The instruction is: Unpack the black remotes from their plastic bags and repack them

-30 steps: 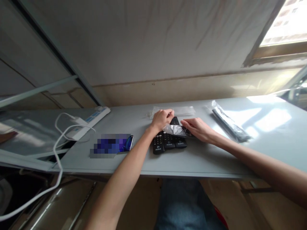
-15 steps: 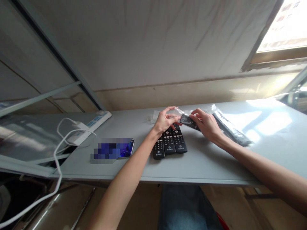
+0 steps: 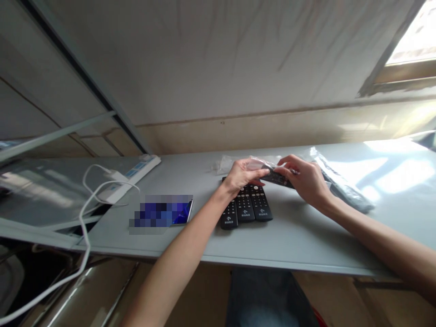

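Note:
A black remote control (image 3: 277,177) is held between my two hands above the table, with clear plastic film about its upper side. My left hand (image 3: 241,176) pinches its left end between thumb and fingers. Closed on the right part of the remote is my right hand (image 3: 303,177). Three more black remotes (image 3: 245,206) lie side by side on the table just below, their upper ends partly hidden by my left hand. To the right of my right hand lies another dark remote in a clear plastic bag (image 3: 350,188).
Crumpled clear plastic (image 3: 225,164) lies behind my hands. At the left are a phone (image 3: 180,212), its screen partly blurred out, and a white power strip (image 3: 136,175) with a white cable (image 3: 83,227). The grey table (image 3: 306,247) meets a wall at the back.
My right hand has slid slightly along the held remote, and the plastic film has shifted off its face toward the back. The whole view has turned a little.

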The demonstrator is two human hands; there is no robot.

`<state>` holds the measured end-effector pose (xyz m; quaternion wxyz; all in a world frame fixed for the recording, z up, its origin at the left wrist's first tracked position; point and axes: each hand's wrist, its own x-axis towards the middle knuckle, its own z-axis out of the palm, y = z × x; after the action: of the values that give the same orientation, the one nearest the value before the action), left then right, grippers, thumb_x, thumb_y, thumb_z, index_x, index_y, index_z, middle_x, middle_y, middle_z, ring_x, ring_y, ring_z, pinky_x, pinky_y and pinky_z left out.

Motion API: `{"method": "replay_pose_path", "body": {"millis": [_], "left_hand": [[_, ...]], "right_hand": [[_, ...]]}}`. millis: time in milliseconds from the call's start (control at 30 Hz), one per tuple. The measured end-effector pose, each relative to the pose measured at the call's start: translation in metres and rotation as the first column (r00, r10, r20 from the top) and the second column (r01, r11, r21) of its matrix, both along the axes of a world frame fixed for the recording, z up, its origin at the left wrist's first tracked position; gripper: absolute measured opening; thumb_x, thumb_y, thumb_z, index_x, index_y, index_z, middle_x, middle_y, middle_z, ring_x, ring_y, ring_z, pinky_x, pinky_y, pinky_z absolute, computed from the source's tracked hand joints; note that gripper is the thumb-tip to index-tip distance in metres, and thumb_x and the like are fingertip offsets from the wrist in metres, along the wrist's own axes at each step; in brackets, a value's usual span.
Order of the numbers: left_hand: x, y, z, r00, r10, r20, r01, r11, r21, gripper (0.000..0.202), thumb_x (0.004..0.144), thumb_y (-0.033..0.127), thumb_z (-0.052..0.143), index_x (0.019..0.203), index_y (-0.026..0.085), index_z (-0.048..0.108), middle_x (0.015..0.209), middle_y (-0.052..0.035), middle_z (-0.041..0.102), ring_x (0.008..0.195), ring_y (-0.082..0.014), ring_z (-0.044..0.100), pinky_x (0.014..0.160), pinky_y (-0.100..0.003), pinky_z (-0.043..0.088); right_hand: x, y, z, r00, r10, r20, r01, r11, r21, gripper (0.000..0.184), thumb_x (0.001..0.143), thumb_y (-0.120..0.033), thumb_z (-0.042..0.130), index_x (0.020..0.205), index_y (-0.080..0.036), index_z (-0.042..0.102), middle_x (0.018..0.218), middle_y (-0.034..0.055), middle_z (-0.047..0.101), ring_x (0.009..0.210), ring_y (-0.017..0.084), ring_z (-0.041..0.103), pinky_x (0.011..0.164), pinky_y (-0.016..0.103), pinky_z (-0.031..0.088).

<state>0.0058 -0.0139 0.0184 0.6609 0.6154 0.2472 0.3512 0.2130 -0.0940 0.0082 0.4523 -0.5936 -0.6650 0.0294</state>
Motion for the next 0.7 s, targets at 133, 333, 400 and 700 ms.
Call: {"method": "replay_pose_path", "body": {"millis": [133, 333, 400, 700], "left_hand": [[0.002, 0.008, -0.007, 0.985, 0.144, 0.1, -0.14, 0.989, -0.046, 0.028, 0.074, 0.029, 0.094, 0.097, 0.018, 0.083, 0.103, -0.0078, 0.082, 0.092, -0.0209, 0.077, 0.082, -0.04, 0.068], [-0.001, 0.017, -0.009, 0.908, 0.317, 0.275, -0.273, 0.944, -0.188, 0.024, 0.079, 0.023, 0.089, 0.101, 0.018, 0.081, 0.099, -0.0027, 0.082, 0.091, -0.0169, 0.077, 0.093, -0.04, 0.068], [-0.001, 0.016, -0.008, 0.906, 0.316, 0.282, -0.268, 0.943, -0.195, 0.027, 0.08, 0.022, 0.089, 0.105, 0.017, 0.08, 0.102, -0.003, 0.082, 0.093, -0.0174, 0.078, 0.096, -0.04, 0.067], [0.0, 0.013, -0.009, 0.926, 0.259, 0.273, -0.22, 0.961, -0.166, 0.031, 0.083, 0.022, 0.086, 0.113, 0.02, 0.079, 0.119, -0.0048, 0.079, 0.11, -0.0197, 0.075, 0.1, -0.039, 0.066]], "right_hand": [[0.012, 0.006, 0.006, 0.998, -0.053, -0.019, 0.054, 0.998, 0.017, 0.03, 0.101, -0.051, 0.063, 0.106, -0.024, 0.073, 0.089, 0.0085, 0.078, 0.071, 0.023, 0.068, 0.069, 0.035, 0.05], [0.031, 0.017, 0.021, 0.917, -0.201, -0.346, 0.234, 0.971, 0.055, 0.03, 0.1, -0.047, 0.064, 0.109, -0.019, 0.07, 0.106, 0.015, 0.074, 0.091, 0.024, 0.066, 0.082, 0.041, 0.052], [0.032, 0.018, 0.024, 0.764, -0.112, -0.636, 0.098, 0.994, -0.057, 0.03, 0.1, -0.046, 0.066, 0.107, -0.017, 0.07, 0.094, 0.0114, 0.071, 0.073, 0.019, 0.062, 0.069, 0.036, 0.052], [0.035, 0.017, 0.047, 0.518, -0.077, -0.852, -0.019, 0.995, -0.101, 0.028, 0.1, -0.036, 0.073, 0.085, -0.012, 0.072, 0.069, 0.0088, 0.068, 0.059, 0.015, 0.064, 0.058, 0.029, 0.054]]}}
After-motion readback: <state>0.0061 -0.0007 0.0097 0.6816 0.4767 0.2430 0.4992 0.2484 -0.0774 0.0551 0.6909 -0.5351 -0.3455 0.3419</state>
